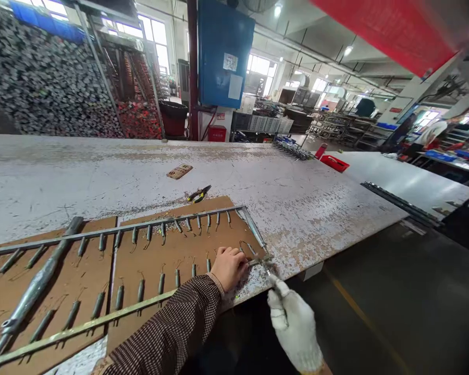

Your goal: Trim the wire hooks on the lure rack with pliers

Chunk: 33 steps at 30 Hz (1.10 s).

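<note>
A metal frame (89, 234) lies on brown cardboard, and rows of grey spring-like cylinders (161, 282) with thin wire ends line its long bars. My bare left hand (230, 268) is closed on the frame's near bar beside the right-hand corner. A wire loop (242, 245) shows just beyond its fingers. My right hand (293, 317), in a white knitted glove, is wrapped round a slim metal tool (271, 273). The tool's far end is blurred at the frame corner, so I cannot tell its kind or whether it touches the metal.
Yellow-handled pliers (199, 194) and a wooden piece (180, 171) lie beyond the frame on the worn white table (297, 203). A long metal rod (42, 284) crosses the frame at left. A red tray (334, 163) sits farther back. The table's edge runs by my right hand.
</note>
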{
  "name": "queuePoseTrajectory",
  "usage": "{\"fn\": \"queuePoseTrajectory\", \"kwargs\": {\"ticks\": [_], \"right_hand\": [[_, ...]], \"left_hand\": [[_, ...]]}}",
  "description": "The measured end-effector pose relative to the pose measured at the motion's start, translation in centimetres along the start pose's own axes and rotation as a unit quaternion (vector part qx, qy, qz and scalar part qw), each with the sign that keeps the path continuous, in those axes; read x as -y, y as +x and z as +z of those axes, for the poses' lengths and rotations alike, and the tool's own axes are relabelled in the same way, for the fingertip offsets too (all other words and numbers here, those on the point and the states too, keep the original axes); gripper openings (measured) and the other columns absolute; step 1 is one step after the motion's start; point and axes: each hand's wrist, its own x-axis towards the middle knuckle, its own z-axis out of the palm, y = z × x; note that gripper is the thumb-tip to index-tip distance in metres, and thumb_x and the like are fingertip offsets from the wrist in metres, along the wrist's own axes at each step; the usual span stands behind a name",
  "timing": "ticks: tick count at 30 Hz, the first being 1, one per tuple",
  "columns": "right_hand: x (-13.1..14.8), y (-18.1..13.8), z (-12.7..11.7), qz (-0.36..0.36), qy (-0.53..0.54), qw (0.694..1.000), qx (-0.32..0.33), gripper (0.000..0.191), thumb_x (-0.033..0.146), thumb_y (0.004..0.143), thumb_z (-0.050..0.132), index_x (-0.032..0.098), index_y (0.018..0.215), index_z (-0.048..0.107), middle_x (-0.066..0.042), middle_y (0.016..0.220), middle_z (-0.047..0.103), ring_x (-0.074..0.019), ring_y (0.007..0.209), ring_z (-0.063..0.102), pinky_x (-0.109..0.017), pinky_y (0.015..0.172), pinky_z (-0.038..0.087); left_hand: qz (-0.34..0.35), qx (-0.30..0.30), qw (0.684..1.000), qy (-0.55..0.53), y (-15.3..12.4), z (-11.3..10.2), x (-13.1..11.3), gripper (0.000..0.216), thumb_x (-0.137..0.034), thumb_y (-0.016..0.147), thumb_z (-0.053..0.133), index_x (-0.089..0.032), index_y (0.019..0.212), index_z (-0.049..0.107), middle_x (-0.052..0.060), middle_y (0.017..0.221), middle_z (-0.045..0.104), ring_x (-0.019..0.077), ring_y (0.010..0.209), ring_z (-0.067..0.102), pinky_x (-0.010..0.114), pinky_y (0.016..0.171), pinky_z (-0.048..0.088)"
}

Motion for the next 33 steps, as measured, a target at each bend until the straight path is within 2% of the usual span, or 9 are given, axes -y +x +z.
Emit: {"fn": "queuePoseTrajectory", "kwargs": {"ticks": [3,6,7,11,16,21,26,30,33], "right_hand": [[0.1,0.3,-0.2,-0.009,0.000,1.000,-0.024,0.035,0.032,0.103,0.047,0.011,0.127,0.063,-0.010,0.088,0.074,-0.0196,0.073,0.069,-0.030,0.068,0.057],[-0.1,0.3,0.2,-0.036,-0.017,0.999,0.037,0.036,0.033,0.105,0.042,0.013,0.123,0.067,-0.005,0.070,0.070,-0.0165,0.056,0.063,-0.026,0.056,0.053],[-0.2,0.3,0.3,-0.030,-0.016,0.998,0.046,0.036,0.033,0.105,0.042,0.014,0.123,0.068,-0.005,0.070,0.070,-0.0161,0.056,0.063,-0.025,0.056,0.053],[-0.5,0.2,0.4,0.011,0.019,1.000,-0.010,0.036,0.031,0.103,0.048,0.013,0.131,0.062,-0.012,0.097,0.075,-0.0198,0.076,0.070,-0.029,0.070,0.058],[-1.0,0.0,1.0,-0.014,0.009,0.998,0.057,0.037,0.033,0.105,0.044,0.013,0.126,0.067,-0.007,0.079,0.074,-0.0166,0.060,0.066,-0.025,0.059,0.055],[-0.7,0.0,0.3,0.021,0.037,0.999,-0.010,0.035,0.032,0.102,0.051,0.015,0.130,0.063,-0.011,0.105,0.075,-0.0205,0.086,0.072,-0.030,0.077,0.058],[-0.7,-0.4,0.5,-0.010,0.006,0.998,0.060,0.037,0.034,0.105,0.043,0.014,0.125,0.066,-0.005,0.074,0.072,-0.0155,0.056,0.064,-0.025,0.056,0.053],[-0.7,-0.2,-0.1,0.035,0.035,0.999,-0.005,0.035,0.033,0.102,0.050,0.014,0.130,0.062,-0.011,0.099,0.075,-0.0186,0.077,0.071,-0.028,0.071,0.058],[-0.6,0.0,0.0,0.011,0.028,0.999,0.017,0.036,0.033,0.103,0.047,0.014,0.128,0.064,-0.010,0.088,0.075,-0.0180,0.068,0.069,-0.027,0.063,0.056]], "left_hand": [[-0.004,-0.006,1.000,-0.004,0.0,0.1,0.1,0.007,-0.030,0.091,0.067,-0.025,0.088,0.071,0.002,0.092,0.070,0.0199,0.095,0.059,0.039,0.094,0.031],[-0.013,-0.007,1.000,-0.009,-0.1,0.3,0.1,0.007,-0.030,0.091,0.067,-0.025,0.088,0.072,0.002,0.091,0.071,0.0197,0.094,0.059,0.040,0.093,0.030],[-0.013,-0.007,1.000,-0.011,-0.1,0.3,0.1,0.008,-0.030,0.091,0.067,-0.025,0.088,0.072,0.002,0.091,0.071,0.0196,0.093,0.059,0.040,0.093,0.030],[-0.007,-0.012,1.000,-0.016,-0.1,0.4,-0.1,0.011,-0.032,0.092,0.066,-0.024,0.087,0.072,0.002,0.094,0.072,0.0196,0.095,0.060,0.041,0.094,0.030],[-0.013,0.004,1.000,-0.012,-0.1,0.2,-0.2,0.009,-0.030,0.091,0.068,-0.025,0.088,0.074,0.002,0.093,0.073,0.0201,0.095,0.060,0.041,0.093,0.031],[0.002,0.004,1.000,0.003,-0.2,0.1,-0.2,0.012,-0.032,0.093,0.066,-0.024,0.089,0.073,0.002,0.093,0.072,0.0202,0.095,0.060,0.040,0.092,0.031],[0.009,0.003,1.000,0.007,-0.2,0.3,-0.1,0.013,-0.030,0.093,0.064,-0.024,0.087,0.073,0.003,0.092,0.072,0.0196,0.093,0.060,0.040,0.091,0.032],[0.018,-0.005,1.000,0.008,-0.3,0.3,-0.1,0.014,-0.031,0.095,0.063,-0.024,0.088,0.072,0.002,0.092,0.071,0.0191,0.091,0.060,0.040,0.091,0.032],[0.017,-0.007,1.000,0.010,-0.3,0.4,-0.1,0.013,-0.029,0.094,0.063,-0.024,0.088,0.073,0.002,0.091,0.071,0.0189,0.090,0.060,0.039,0.090,0.032]]}}
